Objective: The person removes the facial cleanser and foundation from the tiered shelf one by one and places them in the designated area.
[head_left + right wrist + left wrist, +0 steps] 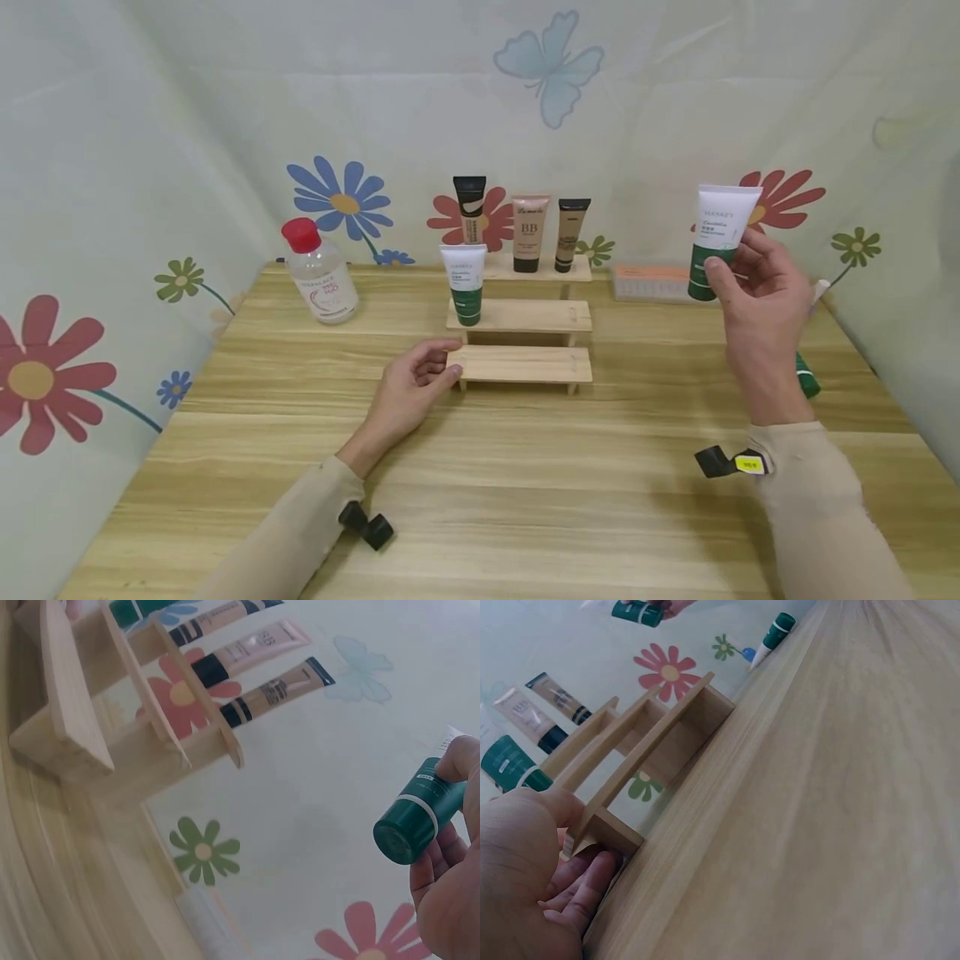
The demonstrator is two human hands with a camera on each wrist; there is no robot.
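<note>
My right hand (765,308) holds a white-and-green cosmetic tube (723,242) upright, cap down, above the table's right side. In the right wrist view, the thumb presses its green lower part (424,802), with fingers behind. My left hand (412,383) grips the left end of the lowest step of a three-step wooden stand (525,364), thumb at the top edge and fingers beneath. A matching white-and-green tube (465,283) stands on the middle step's left. Across the top step stand a black-capped tube (471,208), a pink BB cream tube (530,233) and a tan tube (572,235).
A clear bottle with a red cap (322,271) stands at the back left. Behind the right hand lies a flat box with an orange top (651,283). Another green-and-white tube (807,377) lies at the right, partly hidden by the right wrist. A flowered curtain (225,108) surrounds the wooden table (525,500).
</note>
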